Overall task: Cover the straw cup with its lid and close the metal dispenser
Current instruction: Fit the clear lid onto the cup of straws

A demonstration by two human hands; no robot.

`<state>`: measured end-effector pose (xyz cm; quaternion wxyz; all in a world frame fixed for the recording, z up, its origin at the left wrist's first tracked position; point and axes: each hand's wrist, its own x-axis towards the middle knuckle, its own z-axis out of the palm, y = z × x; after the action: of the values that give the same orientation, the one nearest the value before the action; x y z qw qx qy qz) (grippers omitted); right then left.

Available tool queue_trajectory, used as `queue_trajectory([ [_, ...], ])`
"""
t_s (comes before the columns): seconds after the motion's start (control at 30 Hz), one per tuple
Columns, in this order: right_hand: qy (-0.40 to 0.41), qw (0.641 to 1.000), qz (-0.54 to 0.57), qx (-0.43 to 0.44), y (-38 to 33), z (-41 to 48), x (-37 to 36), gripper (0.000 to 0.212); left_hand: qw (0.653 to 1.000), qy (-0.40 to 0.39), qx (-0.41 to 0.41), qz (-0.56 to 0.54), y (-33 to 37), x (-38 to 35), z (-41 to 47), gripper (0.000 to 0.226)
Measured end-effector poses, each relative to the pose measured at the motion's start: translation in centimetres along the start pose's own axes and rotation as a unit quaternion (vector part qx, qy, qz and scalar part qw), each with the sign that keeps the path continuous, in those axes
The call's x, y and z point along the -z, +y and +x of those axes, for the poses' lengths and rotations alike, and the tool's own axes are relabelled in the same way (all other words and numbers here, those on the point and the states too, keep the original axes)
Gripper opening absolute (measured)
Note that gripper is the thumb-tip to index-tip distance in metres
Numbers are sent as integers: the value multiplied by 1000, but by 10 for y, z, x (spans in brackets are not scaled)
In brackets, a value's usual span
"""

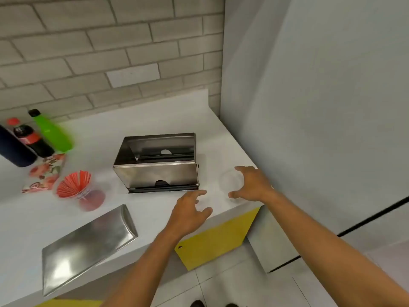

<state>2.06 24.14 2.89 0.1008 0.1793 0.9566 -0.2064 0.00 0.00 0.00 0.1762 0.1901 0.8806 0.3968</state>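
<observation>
An open metal dispenser [158, 161] stands in the middle of the white counter [155, 209], its top uncovered. Its flat metal cover [88, 244] lies apart at the front left. Left of the dispenser, a clear straw cup [76, 190] full of red straws stands with no lid on it. A clear round lid [230, 181] lies on the counter right of the dispenser. My right hand [252, 185] hovers over that lid with fingers spread, and whether it touches the lid is unclear. My left hand [190, 211] is open near the counter's front edge, just below the dispenser's front right corner.
A green bottle [52, 131], a cola bottle [31, 139] and a dark bottle [14, 149] stand at the back left, with a flowered packet [47, 171] in front of them. A grey wall [309, 107] bounds the counter on the right. Yellow cabinet fronts [212, 240] sit below.
</observation>
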Motion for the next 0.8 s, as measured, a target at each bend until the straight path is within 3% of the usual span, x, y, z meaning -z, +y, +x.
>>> queue_trajectory([
  [0.43,-103,993,-61,24,-6,48,1,128,998,35,49,-9,1,-7,9,56],
  [0.63,-70,995,-63,29,-5,56,38,126,995,67,69,-15,-2,6,-16,51],
  [0.8,-15,997,-12,80,-46,60,97,127,985,135,105,-33,-17,45,-44,50],
])
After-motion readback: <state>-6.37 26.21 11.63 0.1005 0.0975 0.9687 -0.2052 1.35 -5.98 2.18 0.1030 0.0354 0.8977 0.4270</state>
